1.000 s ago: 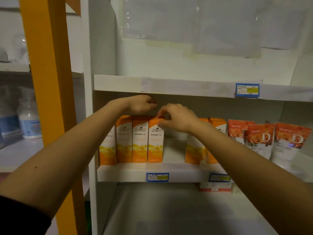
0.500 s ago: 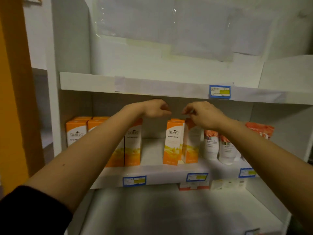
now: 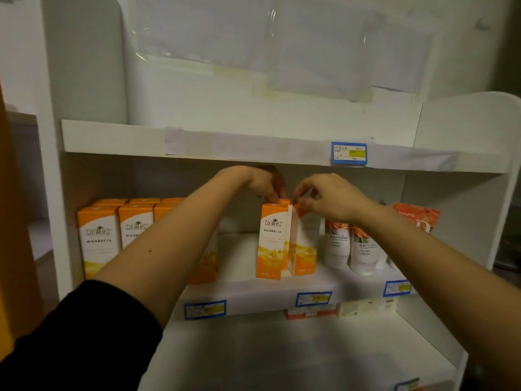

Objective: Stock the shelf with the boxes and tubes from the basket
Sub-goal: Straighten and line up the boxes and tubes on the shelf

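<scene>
Two orange-and-white boxes stand side by side on the middle shelf (image 3: 253,292). My left hand (image 3: 265,184) pinches the top of the left box (image 3: 270,244). My right hand (image 3: 327,198) pinches the top of the right box (image 3: 304,249), which is turned a little and leans against the other. A row of like boxes (image 3: 115,235) stands at the shelf's left end, partly behind my left forearm. White tubes with orange caps (image 3: 338,246) stand to the right, behind my right wrist. The basket is out of view.
The upper shelf (image 3: 253,145) hangs close over my hands, with a blue price label (image 3: 349,153) on its lip. Small flat boxes (image 3: 310,311) lie at the back of the lower shelf (image 3: 282,356). An orange post (image 3: 5,221) stands at the far left.
My view has swung left to right along the shelf. Both hands left the box row on the left and now grip the tops of the two middle boxes.
</scene>
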The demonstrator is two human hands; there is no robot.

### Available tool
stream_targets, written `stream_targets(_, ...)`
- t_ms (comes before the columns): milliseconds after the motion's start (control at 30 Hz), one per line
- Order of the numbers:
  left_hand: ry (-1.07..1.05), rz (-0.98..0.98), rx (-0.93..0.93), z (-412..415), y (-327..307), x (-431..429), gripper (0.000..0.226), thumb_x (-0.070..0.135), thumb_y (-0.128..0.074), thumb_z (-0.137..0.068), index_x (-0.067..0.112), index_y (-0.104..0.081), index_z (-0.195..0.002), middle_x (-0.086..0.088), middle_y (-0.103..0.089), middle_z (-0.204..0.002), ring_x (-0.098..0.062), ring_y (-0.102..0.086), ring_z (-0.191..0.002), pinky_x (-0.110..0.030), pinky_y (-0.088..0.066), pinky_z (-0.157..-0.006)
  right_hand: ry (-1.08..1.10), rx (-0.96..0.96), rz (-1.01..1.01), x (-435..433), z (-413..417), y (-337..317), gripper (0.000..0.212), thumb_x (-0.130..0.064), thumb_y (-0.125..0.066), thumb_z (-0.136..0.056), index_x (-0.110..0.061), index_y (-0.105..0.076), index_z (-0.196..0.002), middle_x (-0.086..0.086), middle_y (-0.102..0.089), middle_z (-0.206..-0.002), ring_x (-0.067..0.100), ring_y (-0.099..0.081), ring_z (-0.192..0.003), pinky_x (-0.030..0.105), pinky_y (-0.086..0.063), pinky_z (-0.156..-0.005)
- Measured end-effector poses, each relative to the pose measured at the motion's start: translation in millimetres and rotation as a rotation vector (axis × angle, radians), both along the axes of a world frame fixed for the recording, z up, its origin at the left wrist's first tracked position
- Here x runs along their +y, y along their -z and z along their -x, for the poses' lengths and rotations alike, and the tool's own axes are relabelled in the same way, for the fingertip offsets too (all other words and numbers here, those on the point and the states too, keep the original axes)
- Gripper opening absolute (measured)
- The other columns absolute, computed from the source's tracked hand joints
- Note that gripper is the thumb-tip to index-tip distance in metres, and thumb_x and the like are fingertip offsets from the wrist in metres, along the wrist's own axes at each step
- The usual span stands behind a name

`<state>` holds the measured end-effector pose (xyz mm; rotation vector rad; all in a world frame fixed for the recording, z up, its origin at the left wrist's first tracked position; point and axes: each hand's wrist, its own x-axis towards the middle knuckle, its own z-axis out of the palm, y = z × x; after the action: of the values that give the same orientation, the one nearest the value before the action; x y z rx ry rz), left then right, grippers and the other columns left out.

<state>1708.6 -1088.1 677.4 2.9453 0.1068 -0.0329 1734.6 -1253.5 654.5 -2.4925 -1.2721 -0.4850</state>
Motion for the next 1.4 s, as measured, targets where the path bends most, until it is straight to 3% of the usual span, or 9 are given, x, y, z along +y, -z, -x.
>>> stream_targets(133, -0.030, -0.028, -0.030, 3.5, 0.1, 2.3, 0.039, 0.026, -0.057, -0.090, 0.012, -0.052, -0.126, -0.009, -0.057, -0.127, -0.023, -0.053, -0.116, -0.029, -0.041, -0.095, -0.009, -0.005, 0.026, 6.9, 0.3, 2.5, 0.034, -0.036, -0.061, -0.084, -0.020, -0.062, -0.114, 0.002, -0.066, -0.115, 0.017, -0.061, -0.100, 0.033, -0.048, -0.082)
stream_targets(267, -0.171, 0.007, -0.062, 19.5, -1.9, 20.2, 0.053, 0.038, -0.055, -0.089, 0.015, -0.044, -0.135, -0.007, -0.050, -0.138, -0.026, -0.047, -0.126, -0.039, -0.035, -0.109, 0.008, -0.102, 0.102, 17.4, 2.4, 5.1, 0.049, -0.051, -0.063, -0.078, -0.023, -0.061, -0.118, -0.002, -0.065, -0.119, 0.018, -0.058, -0.109, 0.038, -0.040, -0.095)
stream_targets(367, -0.311, 0.014, -0.046, 36.4, -3.7, 32.0, 0.057, 0.046, -0.050, -0.088, 0.018, -0.042, -0.137, -0.007, -0.047, -0.139, -0.029, -0.044, -0.128, -0.042, -0.034, -0.106, -0.003, -0.118, 0.149, 25.4, 4.7, 5.9, 0.052, -0.053, -0.062, -0.077, -0.025, -0.058, -0.120, -0.003, -0.064, -0.121, 0.018, -0.057, -0.110, 0.037, -0.035, -0.096)
stream_targets(500, -0.308, 0.045, -0.073, 55.3, -0.3, 42.7, 0.048, 0.039, -0.056, -0.088, 0.026, -0.044, -0.132, -0.005, -0.053, -0.133, -0.029, -0.053, -0.117, -0.042, -0.046, -0.097, -0.012, -0.127, 0.194, 34.6, 7.2, 6.0, 0.049, -0.049, -0.062, -0.079, -0.026, -0.056, -0.122, -0.002, -0.064, -0.121, 0.019, -0.056, -0.112, 0.038, -0.034, -0.097)
stream_targets(700, -0.324, 0.035, -0.088, 70.6, 0.9, 45.7, 0.048, 0.035, -0.056, -0.089, 0.024, -0.041, -0.133, -0.005, -0.052, -0.133, -0.028, -0.053, -0.118, -0.035, -0.044, -0.084, -0.028, -0.033, 0.200, 43.9, 13.0, 6.8, 0.043, -0.034, -0.063, -0.083, -0.018, -0.056, -0.122, 0.005, -0.062, -0.121, 0.022, -0.056, -0.112, 0.039, -0.039, -0.102)
stream_targets(933, -0.311, -0.011, -0.059, 74.2, 7.4, 49.0, 0.049, 0.032, -0.058, -0.088, 0.019, -0.044, -0.132, -0.007, -0.051, -0.135, -0.028, -0.053, -0.119, -0.038, -0.047, -0.095, -0.029, 0.086, 0.197, 50.7, 10.3, 4.4, 0.045, -0.027, -0.068, -0.080, -0.015, -0.056, -0.122, 0.009, -0.061, -0.123, 0.025, -0.057, -0.112, 0.040, -0.047, -0.098)
stream_targets(1400, -0.276, -0.005, -0.164, 87.0, 2.8, 44.4, 0.035, 0.035, -0.046, -0.093, 0.020, -0.052, -0.124, -0.005, -0.059, -0.124, -0.023, -0.057, -0.111, -0.041, -0.046, -0.100, -0.212, 0.107, 0.091, 82.1, 27.5, 1.6, 0.038, -0.027, -0.070, -0.079, -0.015, -0.062, -0.114, 0.006, -0.066, -0.115, 0.020, -0.059, -0.105, 0.030, -0.045, -0.090)
